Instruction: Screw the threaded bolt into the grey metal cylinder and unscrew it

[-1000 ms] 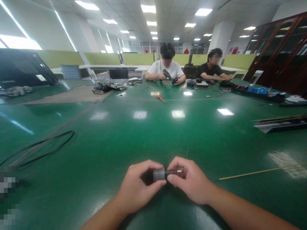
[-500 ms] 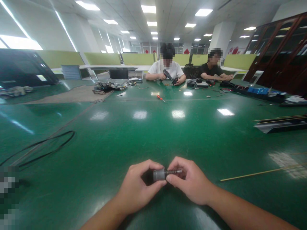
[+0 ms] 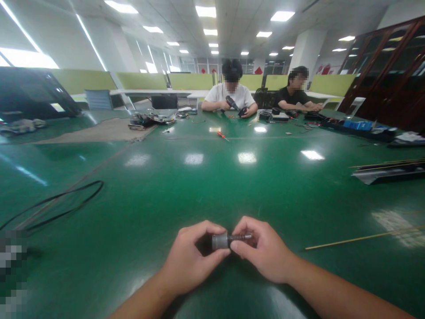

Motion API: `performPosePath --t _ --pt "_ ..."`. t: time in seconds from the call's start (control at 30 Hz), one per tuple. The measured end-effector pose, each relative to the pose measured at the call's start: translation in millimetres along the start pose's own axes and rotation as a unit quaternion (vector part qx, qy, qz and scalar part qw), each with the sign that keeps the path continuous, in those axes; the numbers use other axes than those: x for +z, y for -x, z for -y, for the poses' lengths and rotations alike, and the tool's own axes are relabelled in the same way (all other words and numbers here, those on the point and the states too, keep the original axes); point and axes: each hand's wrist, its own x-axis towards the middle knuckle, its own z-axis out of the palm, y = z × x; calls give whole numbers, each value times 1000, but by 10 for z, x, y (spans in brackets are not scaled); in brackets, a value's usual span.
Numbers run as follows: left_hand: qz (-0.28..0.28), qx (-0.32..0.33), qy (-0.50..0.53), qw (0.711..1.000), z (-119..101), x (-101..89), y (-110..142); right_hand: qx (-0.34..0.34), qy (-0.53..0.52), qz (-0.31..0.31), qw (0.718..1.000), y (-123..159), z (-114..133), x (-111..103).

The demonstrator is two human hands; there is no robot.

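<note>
A small grey metal cylinder [image 3: 219, 242] lies on its side, pinched between the thumb and fingers of my left hand [image 3: 190, 259]. Out of its right end comes a thin shaft [image 3: 246, 237] with what looks like a coil spring around it. My right hand [image 3: 265, 250] is closed on that shaft with thumb and forefinger, close to the cylinder. Thumbs and fingertips of the two hands almost meet at the joint. The cylinder's left end is in shadow inside my left hand, and my lower right fingers are partly hidden.
Both hands are low over a glossy green table [image 3: 212, 186]. A black strap loop [image 3: 96, 190] lies left, a thin yellow rod [image 3: 345, 241] right, beside dark metal channels [image 3: 388, 173]. Farther off are a red screwdriver [image 3: 222, 135], a pile of parts [image 3: 149, 119] and two people seated opposite.
Almost nothing differs. Both hands keep their hold on the cylinder and shaft, with barely a shift in position.
</note>
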Motion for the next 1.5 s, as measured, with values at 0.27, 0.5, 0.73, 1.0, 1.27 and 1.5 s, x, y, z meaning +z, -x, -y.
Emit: performPosePath --t 0.27,0.5,0.73,1.0,1.27,1.5 --pt "2 -7 2 1000 9 -2 1 0 -5 0 1000 -16 -15 -13" --pt "2 -11 5 1000 -12 -15 -21 3 -26 5 1000 -15 -50 -12" --pt "1 -12 7 1000 5 -9 -14 3 -28 9 1000 -17 -46 -15" --pt "-3 -19 6 1000 -6 -6 -16 12 -41 5 999 -17 -60 2" --pt "-4 -18 14 1000 -4 -12 -9 14 -48 5 999 -19 -34 -5" --pt "-1 -23 6 1000 12 -7 -4 15 -51 3 999 -24 -38 -4"
